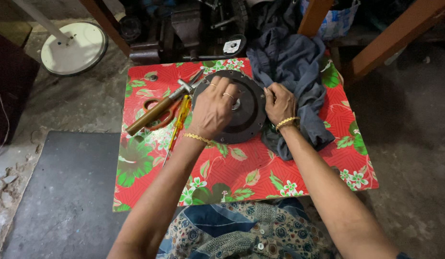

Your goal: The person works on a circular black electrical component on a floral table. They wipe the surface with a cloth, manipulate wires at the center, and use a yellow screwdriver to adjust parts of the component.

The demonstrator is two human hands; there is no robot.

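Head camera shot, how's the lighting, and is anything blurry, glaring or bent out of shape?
Head view: even, soft light on the red floral table, no glare; the left hand and right hand on the dark metal disc look sharp; the background at the top sinks into shadow; the forearms stretch wide toward the bottom edge, a wide-angle effect.

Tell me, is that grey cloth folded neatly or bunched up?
Bunched up: the grey cloth lies in rumpled folds beside the dark round disc, with the right hand gripping its edge.
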